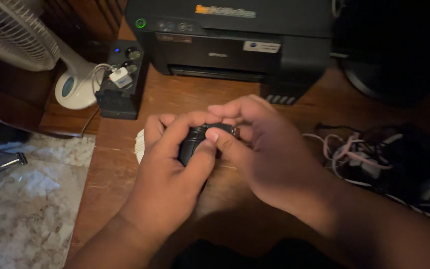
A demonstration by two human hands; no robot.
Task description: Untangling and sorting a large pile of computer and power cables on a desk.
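Both hands met over the middle of the wooden bench (125, 164), whose brown top was scuffed and streaked with pale wear. The left hand (167, 184) wrapped a small rounded black object (191, 144), smooth and slightly glossy, its grip clamped around the object's curved body with the thumb pressed on top. The right hand (265, 154) pinched a short metal-tipped connector (230, 130) at the object's upper end, its grip closed on that piece between thumb and forefinger. What the black object was could not be told exactly, since the fingers covered most of it. It was held just above the bench, near its centre. A pale ribbed edge of something white (139, 144) showed just left of the left hand.

Along the far edge of the bench sat a boxy black printer (235, 40) of matte plastic, with a green-ringed round button glowing at its top left corner. Beside it toward the far left corner stood a small black rectangular box (118, 89) with a white plug and a thin cable. Off the left edge, a white fan (21, 35) with a wire grille stood on a rounded base, above a mottled marble floor (31, 199). At the right edge lay a tangle of pink, white and black cables (369, 154).
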